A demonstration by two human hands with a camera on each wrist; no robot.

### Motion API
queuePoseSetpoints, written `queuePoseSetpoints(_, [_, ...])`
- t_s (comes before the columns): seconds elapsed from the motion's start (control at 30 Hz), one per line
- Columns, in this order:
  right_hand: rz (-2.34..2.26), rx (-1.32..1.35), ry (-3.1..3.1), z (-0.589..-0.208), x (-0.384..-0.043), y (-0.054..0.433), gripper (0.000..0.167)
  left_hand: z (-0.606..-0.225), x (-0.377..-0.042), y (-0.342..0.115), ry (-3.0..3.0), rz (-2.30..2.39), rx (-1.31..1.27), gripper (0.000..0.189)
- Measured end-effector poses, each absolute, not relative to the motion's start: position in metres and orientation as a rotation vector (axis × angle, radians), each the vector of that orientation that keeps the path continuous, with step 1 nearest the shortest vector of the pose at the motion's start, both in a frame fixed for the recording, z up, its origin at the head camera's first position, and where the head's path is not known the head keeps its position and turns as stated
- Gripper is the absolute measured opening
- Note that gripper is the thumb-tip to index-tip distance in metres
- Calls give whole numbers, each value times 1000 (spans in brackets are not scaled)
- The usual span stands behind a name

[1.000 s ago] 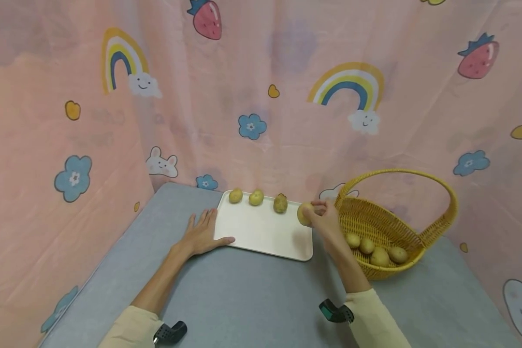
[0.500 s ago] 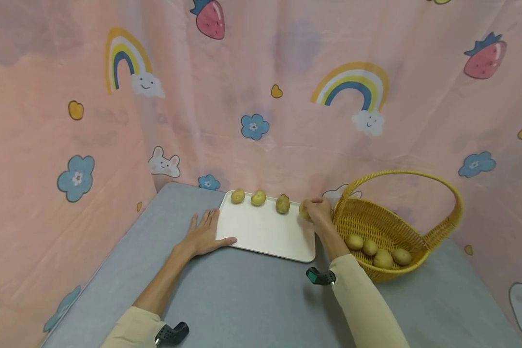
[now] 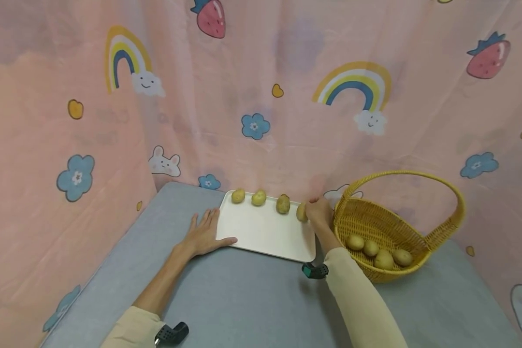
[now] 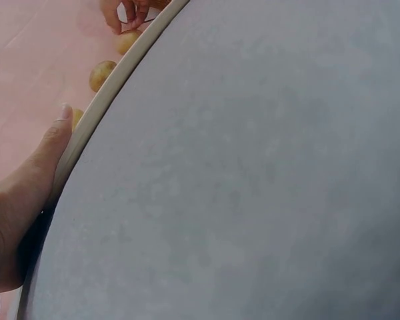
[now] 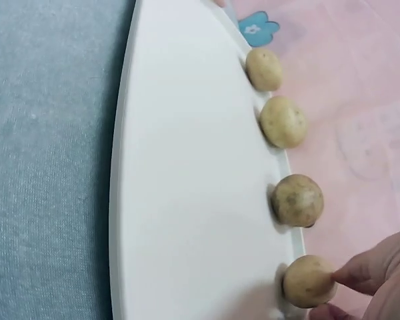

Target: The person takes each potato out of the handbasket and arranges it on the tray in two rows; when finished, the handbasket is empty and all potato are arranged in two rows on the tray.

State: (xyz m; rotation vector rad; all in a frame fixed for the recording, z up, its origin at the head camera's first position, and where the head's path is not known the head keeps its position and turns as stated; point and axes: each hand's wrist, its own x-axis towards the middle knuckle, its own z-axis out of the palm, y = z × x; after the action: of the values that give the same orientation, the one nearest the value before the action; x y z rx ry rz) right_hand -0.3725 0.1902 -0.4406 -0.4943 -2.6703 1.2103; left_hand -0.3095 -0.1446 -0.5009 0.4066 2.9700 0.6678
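Observation:
My right hand pinches a potato with thumb and fingertips at the far right corner of a white rectangular tray. That potato sits at the right end of a row along the tray's far edge. Left of it in the row are a darker, blotchy potato, a round pale potato and a smaller potato. My left hand lies with straight, spread fingers at the tray's left edge, its thumb across the front left corner.
A yellow wicker basket with a tall handle stands right of the tray, several potatoes inside. Blue-grey cloth covers the table. A pink printed curtain hangs right behind the tray. Black devices sit at both wrists.
My right hand has brought its potato down to the tray's far right corner, and the forearm has swung forward and left. The left hand keeps its place at the tray.

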Motion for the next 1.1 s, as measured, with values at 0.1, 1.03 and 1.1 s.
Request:
queuePoseSetpoints(0.1, [1139, -363, -2742, -440, -373, 188, 28, -500, -308, -146, 2974, 663, 406, 117])
queuePoseSetpoints(1.03, [1084, -299, -2697, -456, -365, 189, 35, -502, -310, -145, 2968, 650, 404, 118])
queuePoseSetpoints(1.1, [1086, -300, -2694, -455, -365, 188, 36, -502, -310, -146, 2970, 651, 401, 118])
